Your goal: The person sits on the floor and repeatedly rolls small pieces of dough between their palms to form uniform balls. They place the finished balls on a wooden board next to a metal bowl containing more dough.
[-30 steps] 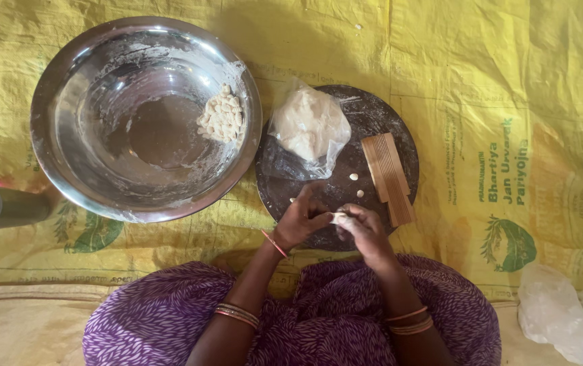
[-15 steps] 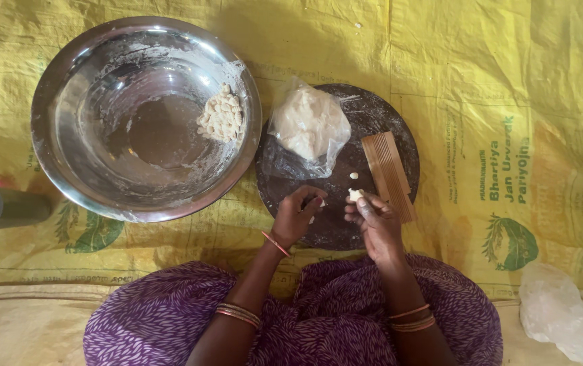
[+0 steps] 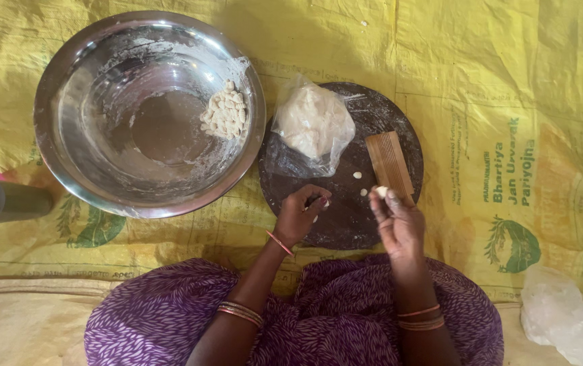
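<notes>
Your right hand (image 3: 400,224) pinches a small pale dough piece (image 3: 381,192) at the near end of the ridged wooden board (image 3: 389,163). Since a second ago your hands have parted; your left hand (image 3: 299,215), loosely curled, rests on the dark round board (image 3: 345,224). Bagged dough (image 3: 313,123) and a steel bowl (image 3: 88,102) lie farther left.

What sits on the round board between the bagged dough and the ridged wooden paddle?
In the head view, one small dough bit lies on the bare dark board between the bagged dough and the paddle; another lies just below.
</notes>
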